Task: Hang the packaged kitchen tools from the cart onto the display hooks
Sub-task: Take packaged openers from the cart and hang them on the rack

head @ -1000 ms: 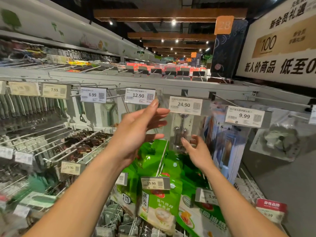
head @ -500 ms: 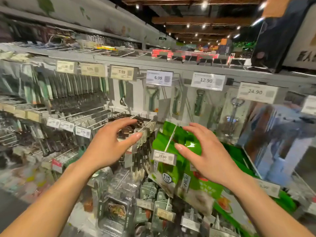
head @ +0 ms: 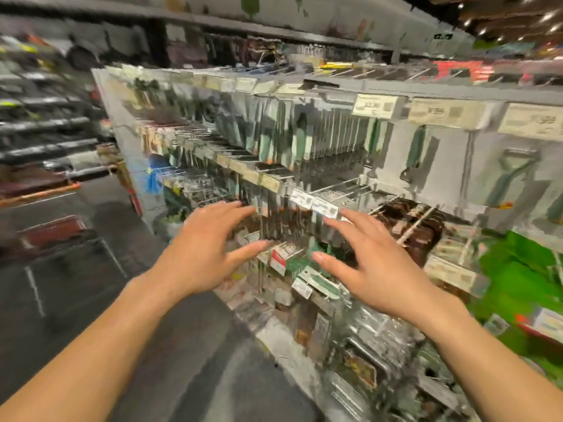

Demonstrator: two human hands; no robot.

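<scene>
At a supermarket's kitchenware aisle, two bare hands are seen raised before a long grey metal display rack (head: 393,89) that runs from 9 o'clock back to 3 o'clock across the frame. The left hand (head: 204,257) is held with fingers spread and empty, just short of the goods at 12 o'clock; the right hand (head: 374,269) is likewise splayed, palm down, nothing pinched in it. Between the two hands, blurred clear-and-green packaged kitchen tools (head: 298,266) are shown hanging from thin silver wire display hooks (head: 338,185); whether either hand touches them cannot be told. More green-handled packaged utensils (head: 310,138) are ranged in dense rows along the upper rail at 12 o'clock, beneath pale paper price tags (head: 376,105) whose figures are smeared beyond reading. A single green peeler in a clear pack (head: 511,175) is hung against the grey back panel at 2 o'clock. Bright green plastic bags (head: 524,275) are massed at 3 o'clock. Dark grey polished floor (head: 189,354) is seen at 6 to 8 o'clock, marked with white lines. A red-framed object (head: 54,233), possibly a cart, is visible at 9 o'clock, well apart from both hands, too blurred for its contents to be made out. Dark shelving (head: 39,123) is lined along the far side at 10 o'clock, and ceiling spotlights (head: 545,16) are seen at 1 o'clock.
</scene>
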